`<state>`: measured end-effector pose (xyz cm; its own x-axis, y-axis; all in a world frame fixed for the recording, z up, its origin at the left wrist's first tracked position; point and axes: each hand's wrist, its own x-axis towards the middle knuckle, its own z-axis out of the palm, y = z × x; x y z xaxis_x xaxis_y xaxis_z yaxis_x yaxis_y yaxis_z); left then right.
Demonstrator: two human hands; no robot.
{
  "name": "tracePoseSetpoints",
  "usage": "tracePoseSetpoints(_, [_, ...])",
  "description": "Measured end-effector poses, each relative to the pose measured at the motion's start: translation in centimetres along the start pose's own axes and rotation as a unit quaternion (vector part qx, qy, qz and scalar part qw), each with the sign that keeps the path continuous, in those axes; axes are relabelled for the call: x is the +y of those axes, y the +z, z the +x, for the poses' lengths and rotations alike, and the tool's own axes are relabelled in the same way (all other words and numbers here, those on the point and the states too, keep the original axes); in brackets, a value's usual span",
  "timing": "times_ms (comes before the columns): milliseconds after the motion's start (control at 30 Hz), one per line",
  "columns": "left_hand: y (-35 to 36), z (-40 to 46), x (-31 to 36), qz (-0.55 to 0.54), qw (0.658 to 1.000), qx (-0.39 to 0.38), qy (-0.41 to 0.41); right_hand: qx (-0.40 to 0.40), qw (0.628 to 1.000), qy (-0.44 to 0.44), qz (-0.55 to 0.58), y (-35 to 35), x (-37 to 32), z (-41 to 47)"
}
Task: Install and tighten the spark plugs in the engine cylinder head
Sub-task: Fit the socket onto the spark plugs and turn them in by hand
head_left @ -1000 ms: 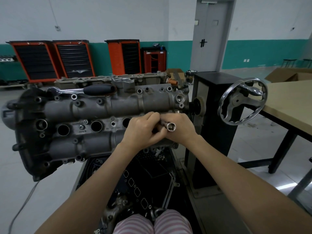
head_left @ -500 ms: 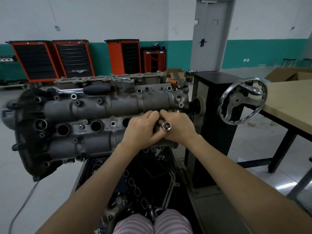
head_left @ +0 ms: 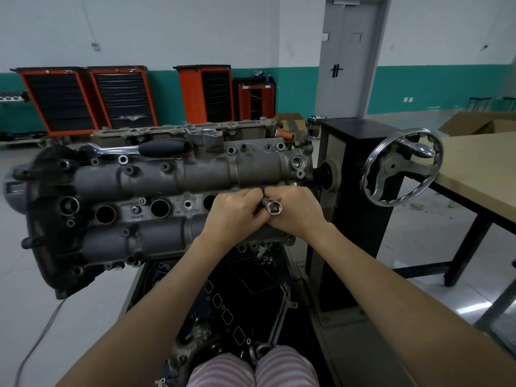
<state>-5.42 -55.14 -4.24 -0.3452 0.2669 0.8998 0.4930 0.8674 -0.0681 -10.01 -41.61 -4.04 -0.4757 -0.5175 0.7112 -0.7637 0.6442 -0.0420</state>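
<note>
Two hands on one shiny socket

Two hands meet in front of the big grey metal engine cylinder head (head_left: pixel 173 191), near its right end. The left hand (head_left: pixel 233 212) has its fingers curled and pressed round the front part of the shiny silver socket tube (head_left: pixel 272 207). The right hand (head_left: pixel 296 212) is curled round the same tube from the other side. The open end of the tube points back at the person, and it shows a dark square hole inside.

No spark plug can be seen. It may be hidden in the fingers or down in the tube, but that cannot be told.

The socket tube looks hard, smooth and a bit slippery, so it is best held round its middle with many fingers, not just the tips. It looks small and light. A spark plug would likely have a part that can crack, so it should go in straight and slow.

On the cylinder head, left of the hands, are three round dark plug holes (head_left: pixel 159 208) in a row. They look empty. A fourth hole may sit under the hands.

On top of the cylinder head, toward its left end, lies a silver ratchet wrench with a black handle (head_left: pixel 164 148). To the right of the cylinder head is a grey metal hand wheel (head_left: pixel 402 167)
</note>
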Motion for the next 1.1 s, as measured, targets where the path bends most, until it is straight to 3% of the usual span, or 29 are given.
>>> tracePoseSetpoints(267, [-0.53,0.15,0.52,-0.024,0.999,-0.044,-0.015,-0.029,0.999,-0.016,-0.033,0.07,0.31,0.13])
tracePoseSetpoints(500, [0.08,-0.01,-0.22,-0.019,1.0,0.011,-0.016,0.023,0.999,-0.021,0.021,-0.31,-0.06,-0.09])
tracePoseSetpoints(800, [-0.22,0.06,0.33,-0.024,1.0,-0.014,-0.001,-0.035,0.999,0.003,-0.008,-0.11,0.06,0.18])
tracePoseSetpoints(1100, [0.22,-0.03,-0.27,0.005,1.0,0.012,0.005,-0.005,1.0,-0.012,0.022,-0.51,-0.14,-0.11])
